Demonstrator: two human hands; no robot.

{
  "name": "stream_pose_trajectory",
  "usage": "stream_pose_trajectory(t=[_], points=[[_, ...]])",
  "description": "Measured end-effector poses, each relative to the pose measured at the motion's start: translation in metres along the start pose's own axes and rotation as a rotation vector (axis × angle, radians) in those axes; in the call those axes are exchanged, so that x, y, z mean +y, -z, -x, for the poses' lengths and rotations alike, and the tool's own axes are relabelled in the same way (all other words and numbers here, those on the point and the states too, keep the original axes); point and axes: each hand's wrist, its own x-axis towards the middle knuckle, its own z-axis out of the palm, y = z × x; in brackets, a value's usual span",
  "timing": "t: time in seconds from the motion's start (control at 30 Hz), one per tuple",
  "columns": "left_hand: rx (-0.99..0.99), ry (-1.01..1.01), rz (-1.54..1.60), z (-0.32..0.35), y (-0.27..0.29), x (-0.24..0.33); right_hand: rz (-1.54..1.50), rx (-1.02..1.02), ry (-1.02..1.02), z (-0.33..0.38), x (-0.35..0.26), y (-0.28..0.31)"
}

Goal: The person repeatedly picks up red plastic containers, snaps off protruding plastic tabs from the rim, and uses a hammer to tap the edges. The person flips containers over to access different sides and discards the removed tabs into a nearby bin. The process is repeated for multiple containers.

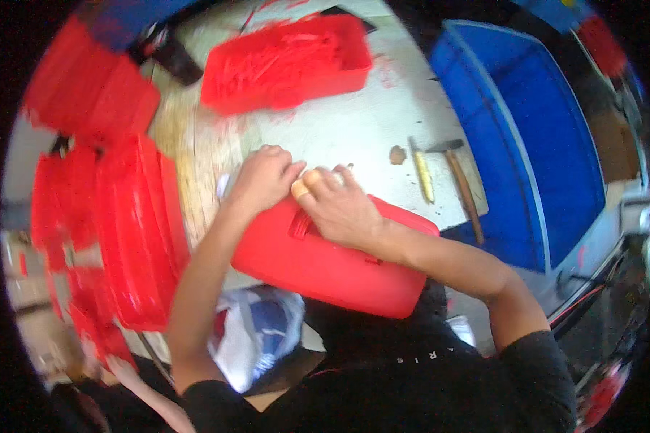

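Observation:
A long red plastic case (325,270) lies at a slant at the table's near edge, close against my body. My left hand (266,177) is closed over its far left edge, the thumb pointing toward my other hand. Just beside it, my right hand (339,206) reaches across the case's top with bent fingers gripping the far edge. Tan coverings wrap some fingers of that hand. The fingertips of both hands are partly hidden, and the picture is slightly blurred there.
A red bin (285,68) of thin red strips stands at the back. A hammer (464,180) and a yellow-handled knife (422,173) lie to the right, before blue crates (495,137). Red plastic parts (133,231) are stacked left. Another person's hand (123,369) shows lower left.

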Motion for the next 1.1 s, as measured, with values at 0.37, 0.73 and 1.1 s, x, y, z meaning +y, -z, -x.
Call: stream_pose_trajectory(t=[0.37, 0.73, 1.1], points=[[-0.267, -0.034, 0.22, 0.072, -0.029, 0.079, 0.122, 0.045, -0.542, 0.112, 0.12, 0.017], [-0.609, 0.783, 1.271, 0.239, 0.022, 0.086, -1.157, 0.132, -0.746, 0.18, 0.077, 0.032], [0.336, 0.594, 1.244, 0.188, 0.118, 0.167, -1.313, 0.296, -0.595, 0.161, 0.038, 0.093]])
